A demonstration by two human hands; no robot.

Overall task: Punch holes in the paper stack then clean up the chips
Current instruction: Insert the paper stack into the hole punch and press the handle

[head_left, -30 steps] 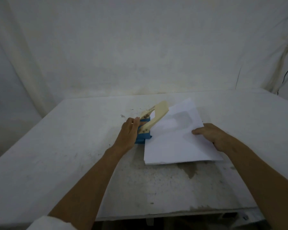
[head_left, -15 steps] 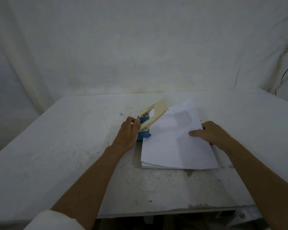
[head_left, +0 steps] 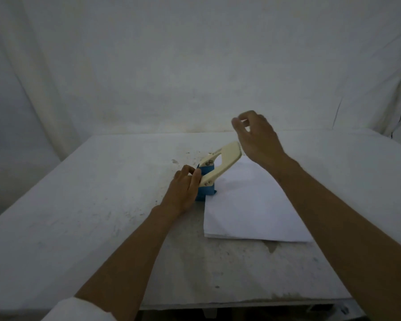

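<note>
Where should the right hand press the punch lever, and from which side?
Take the lever at its wide free end, coming down from above. It slopes up and to the right from the blue base, so the far tip likely gives the most leverage. The right hand hovers just above that tip, empty. The left hand steadies the base, and the paper sits in the slot.

Stained white table (head_left: 79,228), white cloth backdrop (head_left: 171,66) behind.
</note>
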